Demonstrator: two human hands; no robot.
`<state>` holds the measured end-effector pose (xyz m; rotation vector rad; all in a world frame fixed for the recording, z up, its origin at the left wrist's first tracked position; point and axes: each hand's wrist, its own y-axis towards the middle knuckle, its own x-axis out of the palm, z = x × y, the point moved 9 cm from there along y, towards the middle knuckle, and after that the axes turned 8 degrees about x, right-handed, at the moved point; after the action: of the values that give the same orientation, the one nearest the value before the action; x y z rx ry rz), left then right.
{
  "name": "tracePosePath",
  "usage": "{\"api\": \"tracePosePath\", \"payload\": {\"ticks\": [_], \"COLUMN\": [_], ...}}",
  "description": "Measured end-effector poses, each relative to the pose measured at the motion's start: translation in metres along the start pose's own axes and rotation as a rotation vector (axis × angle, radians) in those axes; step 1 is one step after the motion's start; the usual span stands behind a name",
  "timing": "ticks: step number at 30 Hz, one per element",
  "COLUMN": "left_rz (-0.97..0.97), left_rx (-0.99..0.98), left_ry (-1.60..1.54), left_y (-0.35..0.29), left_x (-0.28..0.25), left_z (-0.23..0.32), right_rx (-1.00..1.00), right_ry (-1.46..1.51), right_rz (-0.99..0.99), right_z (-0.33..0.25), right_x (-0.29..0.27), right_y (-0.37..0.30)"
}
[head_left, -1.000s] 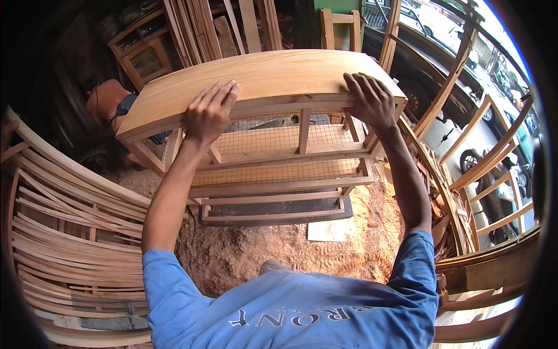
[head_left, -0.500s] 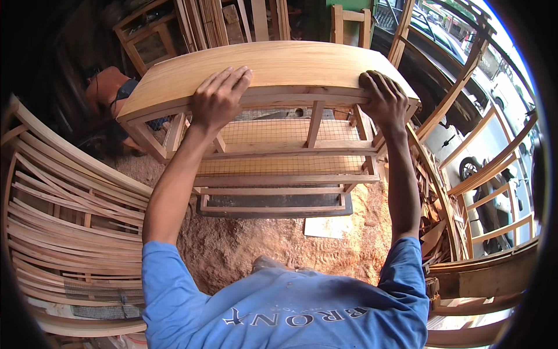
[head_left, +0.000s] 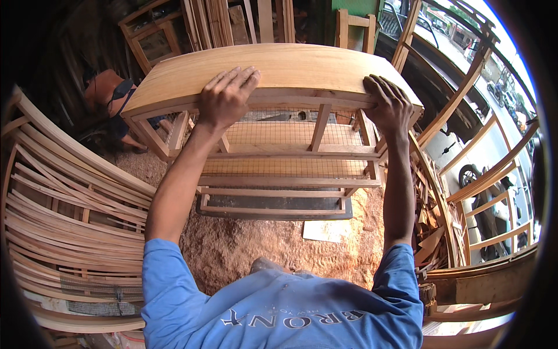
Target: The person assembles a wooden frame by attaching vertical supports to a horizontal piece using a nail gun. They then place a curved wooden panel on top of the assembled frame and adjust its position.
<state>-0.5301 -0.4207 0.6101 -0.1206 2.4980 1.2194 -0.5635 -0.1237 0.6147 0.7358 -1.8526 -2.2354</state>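
Before me stands a wooden mesh-sided cabinet [head_left: 290, 181] with a pale plywood top [head_left: 302, 64], stepped wooden rails and wire mesh between the uprights. Left of the top's middle, my left hand [head_left: 225, 99] grips the near edge, its fingers laid over the plywood. My right hand [head_left: 388, 104] clasps the same edge close to the right corner, fingers bent over it. Both thumbs are hidden. Each arm reaches forward nearly straight. Under the cabinet's lower rails lies a dark flat base [head_left: 273, 203].
Sawdust [head_left: 273, 244] covers the floor, with a white board [head_left: 324, 231] on it. Long wooden strips [head_left: 75, 215] are stacked at left. Offcuts [head_left: 429, 221] and wooden frames [head_left: 491, 180] stand at right. A co-worker [head_left: 110, 96] is bent over at far left; a motorcycle [head_left: 482, 186] is outside.
The view has shifted a little, so the cabinet and both hands appear slightly lower and further right. Both hands keep their places on the top's edge.
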Motion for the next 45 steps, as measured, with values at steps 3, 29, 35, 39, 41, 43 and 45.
{"api": "tracePosePath", "payload": {"ticks": [3,29,35,39,41,43,45], "left_rz": [0.005,-0.032,-0.051,-0.051,-0.051,-0.048,-0.042], "left_rx": [-0.003,-0.028,-0.038,-0.041,-0.039,-0.036,-0.033], "left_ry": [-0.007,-0.032,-0.036,-0.018,-0.005,0.002,0.007], "left_y": [0.000,0.002,0.002,0.001,0.000,0.000,0.000], "left_x": [-0.001,-0.001,0.000,0.000,0.001,0.002,0.001], "left_z": [0.000,0.000,0.001,0.001,0.001,0.001,0.002], "right_rx": [0.006,0.022,0.078,0.076,0.082,0.085,0.077], "right_ry": [-0.010,0.063,0.046,0.039,0.034,0.035,0.027], "right_rz": [-0.011,-0.002,-0.004,-0.016,-0.013,-0.009,0.003], "right_z": [-0.001,-0.005,-0.005,-0.003,-0.002,-0.001,-0.002], "right_x": [-0.001,-0.008,-0.008,-0.005,-0.005,-0.005,-0.005], "right_y": [0.002,0.004,0.001,0.001,0.000,0.000,0.000]}}
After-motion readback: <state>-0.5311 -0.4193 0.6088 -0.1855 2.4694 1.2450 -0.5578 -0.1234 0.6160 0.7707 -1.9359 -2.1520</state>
